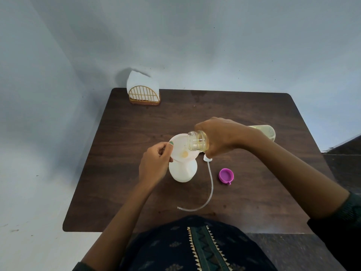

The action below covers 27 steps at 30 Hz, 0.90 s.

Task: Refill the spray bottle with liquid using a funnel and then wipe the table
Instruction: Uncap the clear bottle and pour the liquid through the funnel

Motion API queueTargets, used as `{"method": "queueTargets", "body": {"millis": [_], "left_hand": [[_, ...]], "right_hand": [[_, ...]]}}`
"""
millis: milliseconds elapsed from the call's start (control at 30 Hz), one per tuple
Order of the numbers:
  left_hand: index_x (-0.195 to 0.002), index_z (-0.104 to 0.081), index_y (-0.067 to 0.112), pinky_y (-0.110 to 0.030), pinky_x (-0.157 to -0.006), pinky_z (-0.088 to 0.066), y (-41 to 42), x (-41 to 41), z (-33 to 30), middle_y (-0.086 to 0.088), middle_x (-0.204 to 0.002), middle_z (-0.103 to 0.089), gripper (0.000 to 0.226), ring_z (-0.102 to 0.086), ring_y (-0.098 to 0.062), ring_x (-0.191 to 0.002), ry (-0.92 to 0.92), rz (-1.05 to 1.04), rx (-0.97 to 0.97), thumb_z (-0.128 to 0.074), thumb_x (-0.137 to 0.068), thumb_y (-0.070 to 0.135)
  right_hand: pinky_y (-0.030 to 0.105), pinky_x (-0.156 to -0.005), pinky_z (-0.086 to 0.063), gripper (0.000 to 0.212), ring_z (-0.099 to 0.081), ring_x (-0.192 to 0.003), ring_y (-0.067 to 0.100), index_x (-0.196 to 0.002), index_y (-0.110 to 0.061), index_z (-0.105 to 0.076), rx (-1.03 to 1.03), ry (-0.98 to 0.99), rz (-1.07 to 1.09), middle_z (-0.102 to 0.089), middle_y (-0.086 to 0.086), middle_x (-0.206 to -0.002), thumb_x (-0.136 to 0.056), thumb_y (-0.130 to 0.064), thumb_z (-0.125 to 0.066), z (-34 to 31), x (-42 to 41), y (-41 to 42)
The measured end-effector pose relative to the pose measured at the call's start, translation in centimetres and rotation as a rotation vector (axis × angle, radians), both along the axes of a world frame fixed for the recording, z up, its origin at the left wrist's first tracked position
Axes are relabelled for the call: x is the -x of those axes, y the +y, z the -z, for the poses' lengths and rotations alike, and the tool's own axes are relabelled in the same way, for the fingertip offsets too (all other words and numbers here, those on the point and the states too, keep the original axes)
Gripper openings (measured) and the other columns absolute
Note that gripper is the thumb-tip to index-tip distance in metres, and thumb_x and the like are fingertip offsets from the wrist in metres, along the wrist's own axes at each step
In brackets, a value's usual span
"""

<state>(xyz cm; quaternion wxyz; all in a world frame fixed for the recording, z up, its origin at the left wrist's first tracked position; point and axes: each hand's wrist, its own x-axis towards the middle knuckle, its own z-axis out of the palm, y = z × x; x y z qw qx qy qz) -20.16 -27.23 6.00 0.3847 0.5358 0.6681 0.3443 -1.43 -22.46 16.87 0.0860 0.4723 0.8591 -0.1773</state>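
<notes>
We see a dark brown woodgrain table (254,114), white spray bottle (182,172), pale pink funnel (179,147), clear refill bottle (197,140) of yellowish liquid, purple cap (226,175), gold wire napkin holder (144,96) with white napkins (139,81) at the far-left corner.

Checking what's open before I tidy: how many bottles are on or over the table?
2. A white spray bottle stands mid-table under the funnel that the left hand pinches; a clear bottle is tipped over the funnel in the right hand. None seems hidden.
</notes>
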Motion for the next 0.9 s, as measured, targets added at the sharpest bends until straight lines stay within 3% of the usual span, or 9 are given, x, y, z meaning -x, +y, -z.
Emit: {"method": "queueTargets", "body": {"millis": [167,267,600,900], "left_hand": [[-0.087,-0.061,0.036,-0.045,-0.072,-0.056,0.04,-0.14,-0.06,0.008,-0.069,-0.066,0.015,-0.061,-0.011,-0.064,-0.002,0.004,-0.001,-0.048,-0.095,0.04],[-0.079,-0.059,0.041,-0.044,-0.07,-0.055,-0.02,-0.07,-0.04,0.007,-0.066,-0.065,0.019,-0.06,-0.01,-0.062,-0.007,0.007,-0.01,-0.048,-0.094,0.041],[-0.07,-0.057,0.049,-0.05,-0.072,-0.057,0.04,-0.19,0.04,0.011,-0.064,-0.066,0.02,-0.062,-0.013,-0.065,-0.014,-0.008,0.008,-0.043,-0.083,0.054],[-0.072,-0.058,0.046,-0.048,-0.07,-0.055,0.21,-0.46,0.15,0.009,-0.065,-0.066,0.02,-0.061,-0.014,-0.064,-0.02,0.003,0.006,-0.043,-0.083,0.054]], "right_hand": [[0.02,-0.051,-0.033,0.04,-0.049,-0.074,0.012,-0.085,-0.025,-0.044,0.003,-0.001,0.002,-0.044,-0.014,-0.072,-0.067,-0.029,-0.079,0.1,0.08,0.03],[0.021,-0.054,-0.037,0.039,-0.051,-0.077,0.014,-0.086,-0.025,-0.045,0.008,0.002,0.006,-0.045,-0.013,-0.073,-0.066,-0.03,-0.079,0.18,0.1,0.05],[0.019,-0.05,-0.029,0.041,-0.048,-0.076,0.012,-0.085,-0.025,-0.042,0.005,-0.012,0.0,-0.041,-0.015,-0.07,-0.068,-0.031,-0.079,0.0,-0.04,0.02],[0.019,-0.049,-0.026,0.042,-0.045,-0.071,0.011,-0.081,-0.028,-0.04,0.002,-0.028,0.003,-0.041,-0.016,-0.07,-0.069,-0.032,-0.079,-0.22,-0.24,0.03]]}}
